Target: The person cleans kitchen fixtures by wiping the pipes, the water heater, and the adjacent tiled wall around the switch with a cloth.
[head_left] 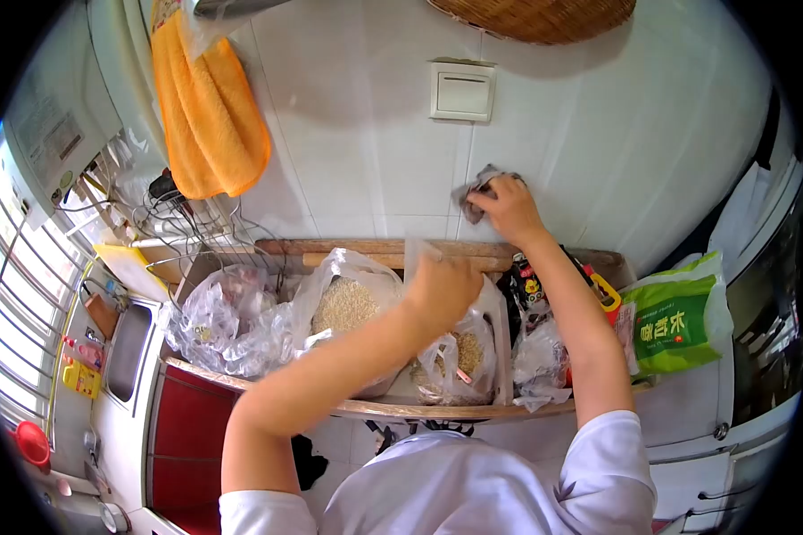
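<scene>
My right hand [509, 207] presses a crumpled grey cloth [473, 194] against the white tiled wall [375, 160], below a light switch [462, 92]. Over the open drawer, my left hand [446, 287] is closed round the edge of a clear plastic bag [417, 256], its fingers blurred. Beneath that hand lie a bag of grain [467, 355] and, to its left, another plastic bag of pale grain [344, 306]. Wooden sticks [375, 260] lie along the drawer's back edge.
Crumpled plastic bags [227, 312] fill the drawer's left part. A green rice bag [678, 316] stands at the right. An orange towel [210, 116] hangs at upper left, above tangled cables. A sink [130, 343] is at far left, a woven basket [544, 16] at the top.
</scene>
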`<state>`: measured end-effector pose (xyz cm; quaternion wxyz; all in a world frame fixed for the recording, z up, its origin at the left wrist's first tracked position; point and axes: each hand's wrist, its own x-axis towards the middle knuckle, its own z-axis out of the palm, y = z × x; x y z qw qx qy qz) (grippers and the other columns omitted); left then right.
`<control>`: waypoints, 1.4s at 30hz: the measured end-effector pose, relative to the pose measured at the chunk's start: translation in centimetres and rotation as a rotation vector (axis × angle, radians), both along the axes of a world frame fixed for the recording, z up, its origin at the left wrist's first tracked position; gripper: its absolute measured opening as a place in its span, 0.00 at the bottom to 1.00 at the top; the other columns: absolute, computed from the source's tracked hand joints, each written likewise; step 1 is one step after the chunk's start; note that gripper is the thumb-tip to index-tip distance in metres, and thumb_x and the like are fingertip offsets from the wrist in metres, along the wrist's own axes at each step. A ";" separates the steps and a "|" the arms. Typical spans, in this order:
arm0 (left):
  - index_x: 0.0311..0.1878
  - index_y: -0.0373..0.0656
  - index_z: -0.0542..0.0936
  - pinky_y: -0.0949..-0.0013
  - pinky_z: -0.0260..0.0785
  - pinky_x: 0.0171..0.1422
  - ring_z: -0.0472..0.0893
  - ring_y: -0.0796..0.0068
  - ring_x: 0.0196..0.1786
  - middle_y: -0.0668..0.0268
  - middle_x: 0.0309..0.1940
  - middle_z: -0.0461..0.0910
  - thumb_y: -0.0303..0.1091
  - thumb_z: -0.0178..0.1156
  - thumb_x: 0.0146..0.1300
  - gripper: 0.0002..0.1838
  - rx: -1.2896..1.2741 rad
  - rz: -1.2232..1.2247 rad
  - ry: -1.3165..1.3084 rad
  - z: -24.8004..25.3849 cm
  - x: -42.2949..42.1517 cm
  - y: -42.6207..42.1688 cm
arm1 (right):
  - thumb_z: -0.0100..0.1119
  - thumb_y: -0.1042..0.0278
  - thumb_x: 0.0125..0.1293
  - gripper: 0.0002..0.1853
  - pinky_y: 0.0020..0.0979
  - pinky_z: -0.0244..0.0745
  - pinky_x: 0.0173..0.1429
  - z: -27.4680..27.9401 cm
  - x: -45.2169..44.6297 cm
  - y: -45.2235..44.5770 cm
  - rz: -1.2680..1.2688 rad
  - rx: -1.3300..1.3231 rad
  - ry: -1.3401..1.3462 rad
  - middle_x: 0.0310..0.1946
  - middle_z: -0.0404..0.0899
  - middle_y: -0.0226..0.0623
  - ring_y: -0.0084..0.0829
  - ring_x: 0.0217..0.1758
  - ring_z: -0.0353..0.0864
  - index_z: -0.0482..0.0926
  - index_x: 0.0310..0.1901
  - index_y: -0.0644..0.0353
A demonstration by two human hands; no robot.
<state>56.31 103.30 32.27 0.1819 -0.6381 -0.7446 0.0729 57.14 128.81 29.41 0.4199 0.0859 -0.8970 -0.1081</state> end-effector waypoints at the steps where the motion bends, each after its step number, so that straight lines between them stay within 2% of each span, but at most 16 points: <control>1: 0.54 0.44 0.76 0.56 0.75 0.43 0.84 0.61 0.41 0.61 0.43 0.80 0.36 0.58 0.61 0.17 -0.030 0.058 -0.102 -1.4 1.5 -0.7 | 0.60 0.74 0.53 0.18 0.40 0.70 0.48 0.1 0.0 0.3 0.008 0.007 -0.003 0.39 0.72 0.36 0.41 0.44 0.75 0.85 0.45 0.42; 4: 0.60 0.42 0.72 0.55 0.76 0.44 0.84 0.60 0.44 0.57 0.47 0.79 0.49 0.57 0.66 0.26 -0.174 0.140 -0.441 -5.4 3.7 -2.8 | 0.61 0.74 0.53 0.19 0.43 0.70 0.50 1.1 -0.1 0.4 -0.052 -0.020 0.018 0.40 0.73 0.40 0.43 0.45 0.75 0.85 0.46 0.42; 9: 0.66 0.42 0.69 0.51 0.74 0.50 0.81 0.55 0.50 0.52 0.51 0.76 0.64 0.56 0.62 0.40 -0.056 0.236 -0.512 -15.6 6.1 -3.7 | 0.60 0.71 0.54 0.17 0.44 0.71 0.49 0.3 -2.1 0.1 -0.163 -0.001 0.338 0.41 0.73 0.46 0.46 0.45 0.75 0.86 0.45 0.41; 12: 0.66 0.43 0.69 0.49 0.72 0.53 0.78 0.51 0.52 0.49 0.52 0.75 0.69 0.55 0.59 0.43 0.031 0.267 -0.505 -16.6 6.0 -3.0 | 0.62 0.70 0.53 0.16 0.42 0.71 0.52 -0.8 -3.6 -2.0 0.030 0.014 0.005 0.42 0.73 0.38 0.42 0.49 0.74 0.86 0.44 0.43; 16: 0.64 0.40 0.71 0.49 0.69 0.56 0.76 0.49 0.54 0.49 0.51 0.74 0.72 0.56 0.56 0.45 0.120 0.295 -0.650 -17.3 2.7 -1.2 | 0.62 0.70 0.52 0.15 0.41 0.69 0.54 -0.8 -5.8 -4.7 0.124 0.085 -0.165 0.44 0.72 0.34 0.38 0.50 0.73 0.87 0.43 0.46; 21: 0.63 0.44 0.73 0.52 0.70 0.56 0.74 0.52 0.56 0.51 0.52 0.74 0.67 0.59 0.56 0.41 0.109 0.279 -0.604 -18.0 2.6 -2.0 | 0.59 0.74 0.51 0.15 0.41 0.72 0.51 -0.3 -5.8 -6.1 0.202 -0.076 -0.146 0.40 0.74 0.35 0.41 0.48 0.76 0.85 0.41 0.48; 23: 0.63 0.47 0.74 0.53 0.71 0.56 0.75 0.53 0.57 0.51 0.53 0.74 0.64 0.62 0.55 0.39 0.141 0.246 -0.537 -17.4 3.9 -3.6 | 0.57 0.75 0.50 0.15 0.41 0.74 0.47 0.7 -4.2 -6.9 0.116 -0.290 -0.309 0.38 0.75 0.36 0.41 0.45 0.77 0.84 0.41 0.49; 25: 0.62 0.48 0.75 0.54 0.70 0.59 0.74 0.53 0.61 0.54 0.57 0.74 0.56 0.68 0.52 0.36 0.378 -0.034 -0.413 -14.5 5.2 -6.6 | 0.57 0.74 0.50 0.15 0.40 0.75 0.46 1.1 -2.7 -7.0 0.121 -0.348 -0.281 0.38 0.75 0.35 0.40 0.44 0.78 0.83 0.41 0.50; 26: 0.62 0.48 0.75 0.54 0.70 0.59 0.74 0.53 0.61 0.54 0.57 0.74 0.56 0.68 0.52 0.36 0.378 -0.025 -0.410 -12.5 5.3 -8.1 | 0.57 0.74 0.50 0.15 0.39 0.75 0.44 1.2 -2.2 -6.8 0.115 -0.407 -0.248 0.37 0.75 0.35 0.40 0.43 0.78 0.83 0.41 0.50; 28: 0.64 0.44 0.73 0.52 0.67 0.64 0.70 0.53 0.66 0.56 0.61 0.72 0.47 0.72 0.49 0.38 0.549 -0.381 -0.451 -8.1 5.0 -11.7 | 0.57 0.74 0.50 0.15 0.38 0.75 0.44 1.1 -1.4 -6.0 0.119 -0.426 -0.224 0.37 0.74 0.35 0.40 0.43 0.78 0.83 0.42 0.50; 30: 0.65 0.42 0.71 0.49 0.60 0.71 0.64 0.51 0.71 0.54 0.63 0.69 0.44 0.76 0.43 0.43 0.615 -0.234 -0.262 -5.5 4.0 -16.2 | 0.56 0.74 0.51 0.16 0.35 0.75 0.42 1.4 -1.0 -5.3 0.139 -0.450 -0.164 0.36 0.74 0.35 0.39 0.40 0.78 0.83 0.43 0.52; 34: 0.73 0.37 0.56 0.48 0.49 0.78 0.51 0.43 0.77 0.50 0.73 0.54 0.44 0.82 0.27 0.67 0.670 0.408 -0.471 -4.1 0.0 -22.7 | 0.56 0.76 0.51 0.18 0.33 0.74 0.43 3.0 -0.1 -4.8 0.145 -0.538 -0.133 0.36 0.74 0.35 0.37 0.38 0.78 0.84 0.45 0.53; 37: 0.76 0.34 0.46 0.47 0.44 0.80 0.46 0.42 0.78 0.47 0.76 0.49 0.46 0.84 0.22 0.76 0.582 0.499 -0.616 -5.1 -2.1 -24.5 | 0.56 0.77 0.51 0.19 0.32 0.75 0.43 3.8 0.3 -4.3 0.121 -0.555 -0.077 0.35 0.73 0.36 0.37 0.38 0.78 0.84 0.46 0.52; 39: 0.76 0.33 0.45 0.48 0.43 0.81 0.45 0.41 0.79 0.46 0.76 0.46 0.46 0.84 0.21 0.77 0.525 0.490 -0.635 -5.5 -2.4 -24.3 | 0.56 0.78 0.50 0.20 0.32 0.75 0.43 4.5 0.3 -4.4 0.125 -0.538 -0.051 0.36 0.73 0.35 0.36 0.40 0.78 0.85 0.46 0.52; 41: 0.76 0.34 0.47 0.48 0.42 0.81 0.44 0.41 0.79 0.46 0.76 0.45 0.45 0.84 0.22 0.76 0.451 0.384 -0.628 -6.0 -2.4 -23.5 | 0.57 0.79 0.50 0.20 0.34 0.75 0.43 5.2 0.2 -4.4 0.071 -0.309 0.089 0.37 0.73 0.34 0.35 0.41 0.78 0.85 0.45 0.50; 42: 0.75 0.41 0.54 0.47 0.43 0.80 0.50 0.47 0.78 0.50 0.74 0.54 0.44 0.82 0.27 0.68 0.467 0.373 -0.628 -5.4 -2.0 -23.1 | 0.58 0.80 0.50 0.20 0.36 0.76 0.44 5.3 0.0 -4.3 0.042 -0.246 0.130 0.38 0.74 0.34 0.36 0.42 0.78 0.85 0.45 0.49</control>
